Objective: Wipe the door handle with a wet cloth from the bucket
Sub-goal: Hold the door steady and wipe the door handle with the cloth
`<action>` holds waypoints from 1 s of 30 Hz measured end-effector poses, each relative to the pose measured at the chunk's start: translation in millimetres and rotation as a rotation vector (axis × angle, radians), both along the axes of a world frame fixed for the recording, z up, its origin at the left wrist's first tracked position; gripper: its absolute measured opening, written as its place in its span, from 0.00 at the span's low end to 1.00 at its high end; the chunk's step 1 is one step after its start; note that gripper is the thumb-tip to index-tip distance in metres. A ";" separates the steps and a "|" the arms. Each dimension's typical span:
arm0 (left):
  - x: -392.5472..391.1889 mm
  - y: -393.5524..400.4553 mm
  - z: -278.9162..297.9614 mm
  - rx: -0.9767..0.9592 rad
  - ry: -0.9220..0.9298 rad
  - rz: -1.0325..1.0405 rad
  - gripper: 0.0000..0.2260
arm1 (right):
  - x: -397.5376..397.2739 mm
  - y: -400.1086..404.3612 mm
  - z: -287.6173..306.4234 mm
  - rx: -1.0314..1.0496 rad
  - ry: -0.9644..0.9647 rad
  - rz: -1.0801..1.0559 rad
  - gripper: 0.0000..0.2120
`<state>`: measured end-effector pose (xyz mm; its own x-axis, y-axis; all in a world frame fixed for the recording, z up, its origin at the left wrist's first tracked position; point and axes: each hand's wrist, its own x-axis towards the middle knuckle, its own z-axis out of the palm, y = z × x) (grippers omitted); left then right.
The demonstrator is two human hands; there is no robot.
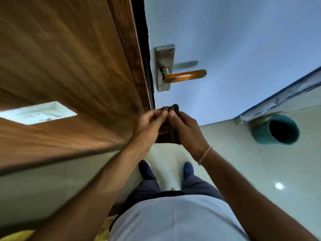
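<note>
Fingers (162,115) of left hand (147,126) & right hand (185,131) pinch the top edge of a dark brown, coarse-woven cloth (169,131), bunched btwn both palms. It hangs just below the orange-brown lever door handle (185,76) on its brushed steel plate (164,66), apart from it, nothing btwn them, against a pale blue door (225,40). Wood-grain panel (69,58) at left; round teal plastic bucket (276,130) well off right on a glossy pale floor (260,171).

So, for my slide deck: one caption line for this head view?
Both hands hold a dark cloth just below the uncontacted door handle.
</note>
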<state>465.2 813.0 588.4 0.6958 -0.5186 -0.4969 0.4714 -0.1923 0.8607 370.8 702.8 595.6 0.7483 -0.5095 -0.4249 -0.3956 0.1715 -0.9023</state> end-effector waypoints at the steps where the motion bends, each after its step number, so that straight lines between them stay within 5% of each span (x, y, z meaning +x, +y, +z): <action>1: 0.8 -1.7 4.2 0.007 -0.005 -0.004 0.11 | -1.6 4.4 2.8 0.042 -0.029 -0.016 0.14; 5: 3.6 -5.3 20.2 -0.007 -0.080 -0.040 0.20 | -12.2 -1.2 7.3 -0.045 -0.053 -0.093 0.09; 9: -11.0 -8.0 27.4 0.024 -0.373 -0.056 0.10 | -22.8 -14.4 17.5 -0.032 -0.053 -0.174 0.08; 11: -19.0 -5.3 22.0 0.107 -0.640 -0.074 0.07 | -28.6 -21.7 24.5 -0.035 -0.062 -0.202 0.08; 14: -28.7 -0.3 15.5 0.344 -1.171 -0.151 0.15 | -38.6 -33.7 33.6 -0.166 -0.071 -0.183 0.06; 19: -24.5 -0.9 49.4 0.531 -1.679 -0.185 0.21 | -37.9 -49.3 57.2 -0.315 -0.082 -0.154 0.04; 21: -17.3 -0.2 66.1 0.588 -1.769 -0.104 0.25 | -32.1 -53.8 63.0 -0.200 -0.098 -0.220 0.04; 23: -9.7 0.9 78.6 0.644 -1.797 -0.017 0.30 | -25.6 -59.8 63.0 0.158 -0.191 -0.307 0.04; 26: 3.0 -0.5 83.4 0.699 -1.796 0.033 0.36 | -21.7 -65.0 62.0 0.581 -0.344 -0.294 0.17; 28: 11.2 -1.1 80.0 0.734 -1.810 0.034 0.39 | -19.6 -63.5 65.7 0.566 -0.367 -0.256 0.22; 30: 18.7 -1.2 72.9 0.784 -1.840 0.018 0.40 | -14.0 -64.1 70.1 0.285 -0.329 -0.315 0.17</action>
<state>483.9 811.8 661.4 0.5439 -0.5725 0.6135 -0.7094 -0.7042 -0.0281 356.8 638.6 665.7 0.6949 -0.6293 -0.3481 0.0102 0.4926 -0.8702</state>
